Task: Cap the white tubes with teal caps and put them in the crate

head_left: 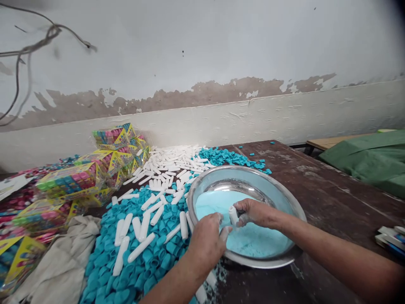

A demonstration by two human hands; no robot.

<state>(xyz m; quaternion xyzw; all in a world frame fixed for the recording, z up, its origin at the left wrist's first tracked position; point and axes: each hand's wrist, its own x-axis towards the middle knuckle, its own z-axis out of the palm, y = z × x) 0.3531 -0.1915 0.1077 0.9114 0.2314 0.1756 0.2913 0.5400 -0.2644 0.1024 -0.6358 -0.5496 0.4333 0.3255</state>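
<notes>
My right hand (253,212) pinches a white plastic tube (233,215) between thumb and fingers, with its open end tilted up. Beneath it is a wide metal bowl (299,211) holding pale blue powder (265,238). Close by on the left, my left hand (209,236) is curled over the bowl's near rim, thumb and fingertips towards the tube. Whatever its fingers hold, if anything, is hidden. Powder whitens the fingertips. Left of the bowl lies a heap of teal caps (152,270), with several white tubes (141,248) scattered on top.
More white tubes (174,158) and teal caps (224,156) are piled behind the bowl on the dark table (332,219). At left are filled display packs (68,179) and a grey cloth (63,261). A green cover (370,160) lies at right, beyond the table's edge.
</notes>
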